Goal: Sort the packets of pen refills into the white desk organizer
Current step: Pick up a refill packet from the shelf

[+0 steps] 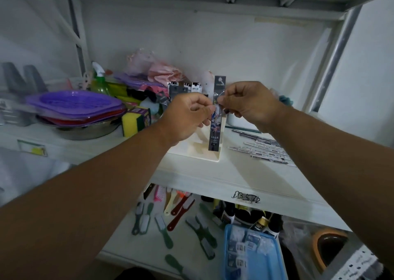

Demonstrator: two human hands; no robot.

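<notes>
A long dark refill packet [216, 130] stands upright in front of me, above the white desk organizer [198, 149] on the shelf. My left hand [187, 115] pinches the packet's left edge near its middle. From the right, my right hand [249, 104] pinches it a little higher. Several more refill packets [185, 88] stand upright in the organizer's back section behind my hands. A loose pile of refill packets [264, 149] lies flat on the shelf to the right of the organizer.
Purple and red plastic trays [74, 107] sit stacked in a metal bowl [85, 130] at left, beside a yellow sponge [134, 119] and a green spray bottle [100, 81]. On the lower shelf lie brushes [162, 220] and a blue tray [251, 252].
</notes>
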